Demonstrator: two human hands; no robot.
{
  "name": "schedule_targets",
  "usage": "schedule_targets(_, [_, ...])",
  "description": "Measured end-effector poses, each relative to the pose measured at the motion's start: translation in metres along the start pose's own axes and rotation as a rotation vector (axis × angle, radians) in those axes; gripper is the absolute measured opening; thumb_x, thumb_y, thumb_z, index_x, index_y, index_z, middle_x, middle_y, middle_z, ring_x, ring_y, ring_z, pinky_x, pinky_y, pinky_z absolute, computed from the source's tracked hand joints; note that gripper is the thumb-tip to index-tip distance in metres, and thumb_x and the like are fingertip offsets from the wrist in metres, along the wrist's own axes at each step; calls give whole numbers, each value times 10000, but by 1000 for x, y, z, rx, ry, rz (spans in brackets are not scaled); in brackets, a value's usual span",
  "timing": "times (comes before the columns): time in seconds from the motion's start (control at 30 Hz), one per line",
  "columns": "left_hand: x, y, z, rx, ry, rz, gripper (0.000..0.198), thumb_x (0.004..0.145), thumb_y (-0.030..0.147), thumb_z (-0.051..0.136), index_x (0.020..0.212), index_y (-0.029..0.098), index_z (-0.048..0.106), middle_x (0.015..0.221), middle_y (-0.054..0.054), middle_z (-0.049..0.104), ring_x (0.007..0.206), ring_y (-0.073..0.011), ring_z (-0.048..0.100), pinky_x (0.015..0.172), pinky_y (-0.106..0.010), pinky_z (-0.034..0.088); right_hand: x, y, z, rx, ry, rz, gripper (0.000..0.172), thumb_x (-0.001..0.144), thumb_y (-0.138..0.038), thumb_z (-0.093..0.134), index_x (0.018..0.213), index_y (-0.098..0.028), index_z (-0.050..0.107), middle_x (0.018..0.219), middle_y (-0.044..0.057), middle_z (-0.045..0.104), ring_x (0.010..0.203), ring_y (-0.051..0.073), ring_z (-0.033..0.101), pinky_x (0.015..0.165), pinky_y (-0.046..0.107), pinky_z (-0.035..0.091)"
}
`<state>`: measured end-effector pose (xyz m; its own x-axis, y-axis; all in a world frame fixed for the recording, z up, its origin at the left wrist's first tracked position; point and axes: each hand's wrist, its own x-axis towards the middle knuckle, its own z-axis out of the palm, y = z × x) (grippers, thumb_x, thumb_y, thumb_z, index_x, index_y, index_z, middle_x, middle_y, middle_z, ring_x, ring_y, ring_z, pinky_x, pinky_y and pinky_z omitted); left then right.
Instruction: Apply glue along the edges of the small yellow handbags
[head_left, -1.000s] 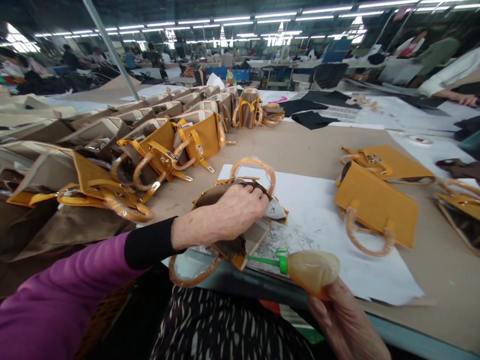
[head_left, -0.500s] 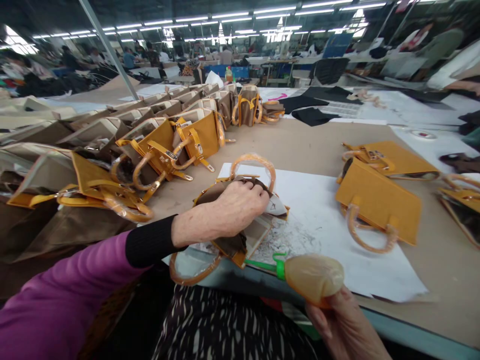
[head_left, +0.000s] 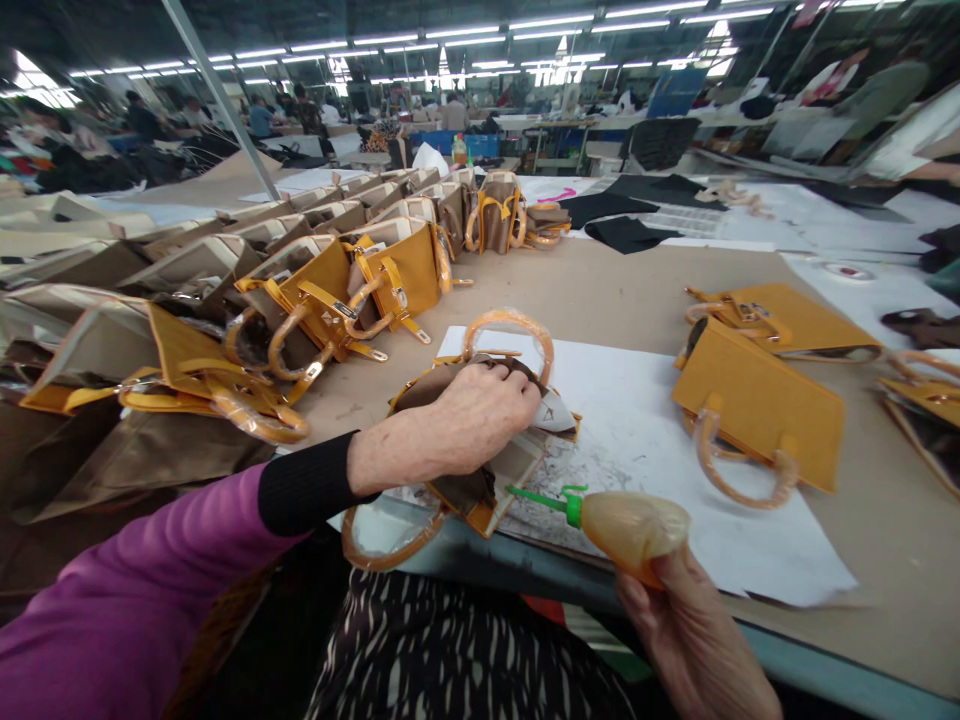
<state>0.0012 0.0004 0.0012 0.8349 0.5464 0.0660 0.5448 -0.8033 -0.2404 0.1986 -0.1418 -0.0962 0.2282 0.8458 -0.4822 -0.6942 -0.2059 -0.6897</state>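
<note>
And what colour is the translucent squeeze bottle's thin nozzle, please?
The thin nozzle is green; see head view.

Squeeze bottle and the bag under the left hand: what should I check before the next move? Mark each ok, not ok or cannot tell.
1. Bottle held in the right hand: ok.
2. Left hand on the bag: ok, fingers curled over it.
3. Nozzle pointed toward the bag: ok.
4. Nozzle tip touching the bag: cannot tell; it shows against the panel, but contact is unclear.
5. Paper under the bag clean: not ok, dark smudges show.
6. Fluid at the tip: cannot tell, too small.
</note>
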Motion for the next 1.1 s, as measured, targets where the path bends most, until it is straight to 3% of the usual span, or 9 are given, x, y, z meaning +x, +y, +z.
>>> schedule_targets(0.1, [1, 0, -4, -12, -23, 1, 181, 792, 45, 463, 943, 93, 550, 887, -114, 613, 805, -242, 594, 643, -345, 465, -11, -5, 11, 52, 60, 56, 561, 447, -341, 916, 908, -198, 630, 830, 12, 622, 592, 103, 532, 453, 151, 495])
schedule_targets(0.2, [2, 0, -6, -23, -41, 6, 198, 788, 39, 461, 956, 95, 549, 894, -114, 612, 822, -241, 592, 655, -347, 467, -21, -6, 18, 99, 111, 147, 601, 313, -326, 944, 805, -177, 632, 723, -4, 597, 503, 75, 476, 382, 134, 451])
schedule_targets(0.37, [2, -1, -5, -21, -35, 14, 195, 772, 41, 480, 947, 96, 545, 889, -108, 608, 822, -233, 584, 666, -339, 467, -24, 0, 18, 213, 148, 286, 461, 367, -215, 935, 669, -172, 589, 575, -57, 497, 431, 30, 377, 370, 110, 406])
schedule_targets(0.5, [1, -2, -2, -10, -23, 10, 197, 771, 49, 492, 956, 99, 542, 893, -105, 606, 819, -230, 580, 658, -332, 466, -22, -1, 18, 241, 195, 267, 505, 297, -172, 937, 659, -162, 585, 525, -69, 445, 422, 26, 344, 343, 102, 368])
schedule_targets(0.8, [1, -2, -1, -17, -3, 10, 197, 776, 43, 476, 951, 98, 547, 883, -100, 606, 812, -239, 582, 653, -347, 471, -19, 4, 15, 240, 152, 250, 525, 308, -195, 944, 716, -149, 616, 530, -45, 478, 421, 24, 338, 342, 115, 355])
schedule_targets(0.93, [1, -3, -2, -16, -5, 10, 183, 786, 48, 467, 943, 100, 547, 884, -104, 606, 816, -235, 582, 655, -338, 466, -22, 3, 13, 254, 138, 293, 516, 269, -149, 941, 651, -144, 595, 471, -60, 430, 404, 17, 311, 330, 109, 337])
schedule_targets(1.1, [1, -2, -2, -15, 0, 12, 175, 782, 47, 477, 934, 100, 546, 876, -103, 607, 819, -234, 584, 653, -334, 463, -22, 2, 16, 245, 166, 295, 470, 328, -193, 938, 626, -149, 577, 447, -62, 411, 399, 19, 305, 328, 103, 331])
